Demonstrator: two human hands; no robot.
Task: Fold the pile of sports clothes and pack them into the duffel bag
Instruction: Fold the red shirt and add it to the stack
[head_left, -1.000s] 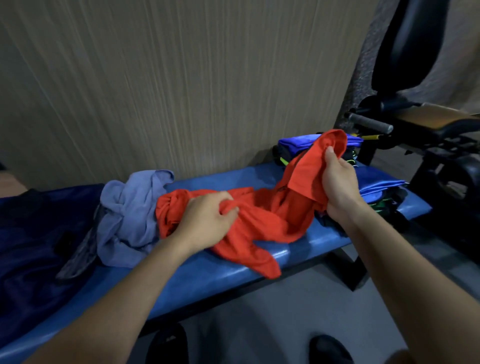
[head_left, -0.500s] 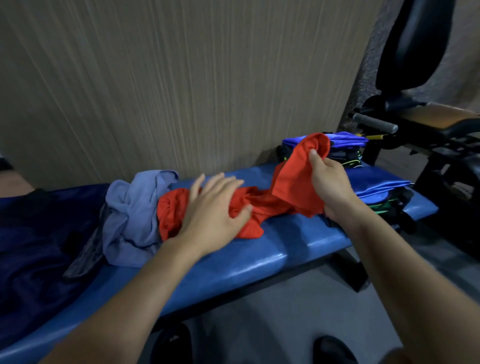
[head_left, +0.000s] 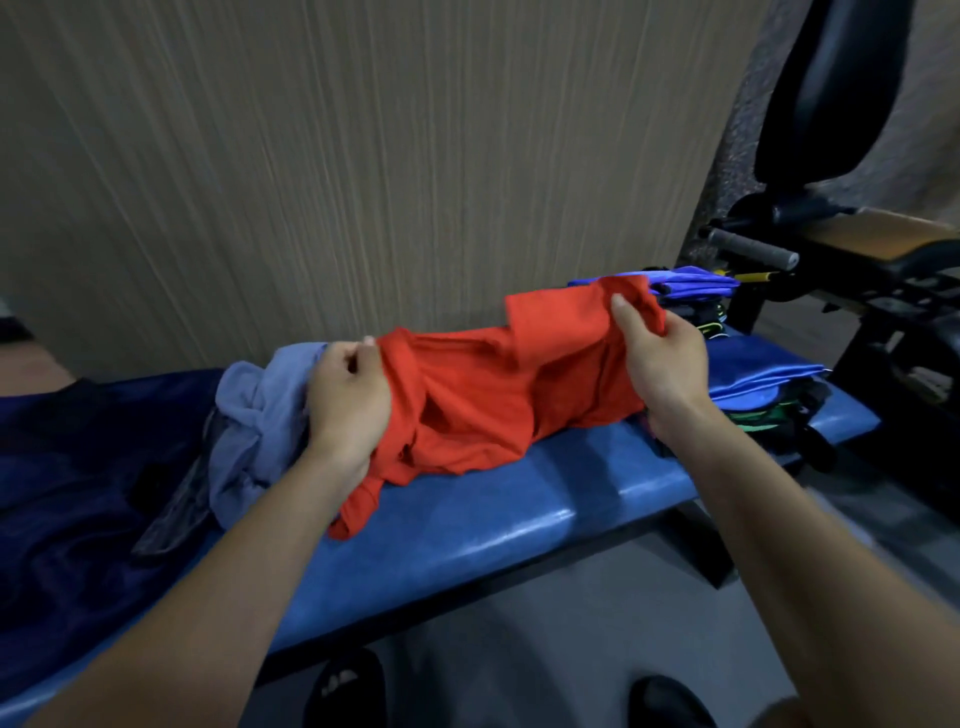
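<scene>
A red garment (head_left: 493, 395) is stretched between my two hands above the blue padded bench (head_left: 493, 525). My left hand (head_left: 348, 400) grips its left end, fingers curled into the cloth. My right hand (head_left: 660, 358) pinches its raised right edge. One red corner hangs down onto the bench. A crumpled grey-blue garment (head_left: 254, 410) lies just left of the red one. Folded clothes, blue ones on top (head_left: 769, 376), are stacked at the bench's right end. A dark navy duffel bag (head_left: 67, 499) fills the left side.
A wood-grain wall panel (head_left: 363, 156) stands right behind the bench. Black gym equipment with a padded seat (head_left: 826, 93) and a grey handle (head_left: 753, 247) crowds the right. My shoes (head_left: 348, 686) are on the grey floor below.
My left hand went from lying flat on the red garment to gripping its left end. Both hands have pulled the cloth out wider and lifted it.
</scene>
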